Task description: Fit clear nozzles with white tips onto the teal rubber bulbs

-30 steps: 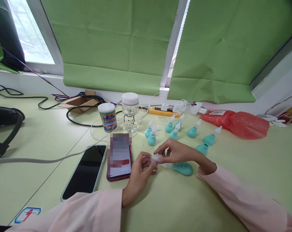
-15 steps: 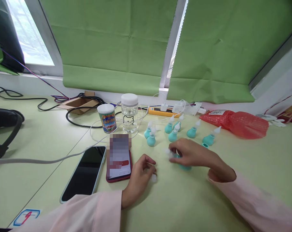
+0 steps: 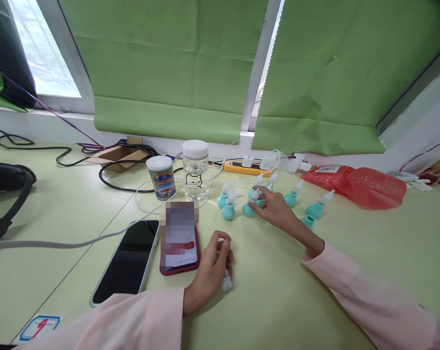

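Observation:
My right hand (image 3: 274, 208) pinches the clear nozzle of a teal bulb syringe (image 3: 248, 210), which stands among the others on the table. My left hand (image 3: 213, 265) rests curled on the tabletop, closed on a small clear plastic nozzle (image 3: 226, 283) that pokes out below the fingers. Two more teal bulb syringes with clear tips (image 3: 228, 211) stand left of my right hand. To its right are another capped bulb (image 3: 290, 198), a tilted capped bulb (image 3: 315, 209) and a bare teal bulb (image 3: 308, 222) with its round opening showing. Some bulbs behind my right fingers are partly hidden.
Left of my left hand lie a lit phone in a red case (image 3: 179, 248) and a dark phone (image 3: 127, 262). Behind stand a noodle cup (image 3: 161, 179) and a clear jar (image 3: 195, 170). Cables, an orange power strip (image 3: 242, 168) and a red plastic bag (image 3: 365, 187) lie along the back.
My right hand has moved away from me and slightly left, bringing a bulb syringe to the group at the back. My left fingers have curled in, and the clear nozzle beneath shows more.

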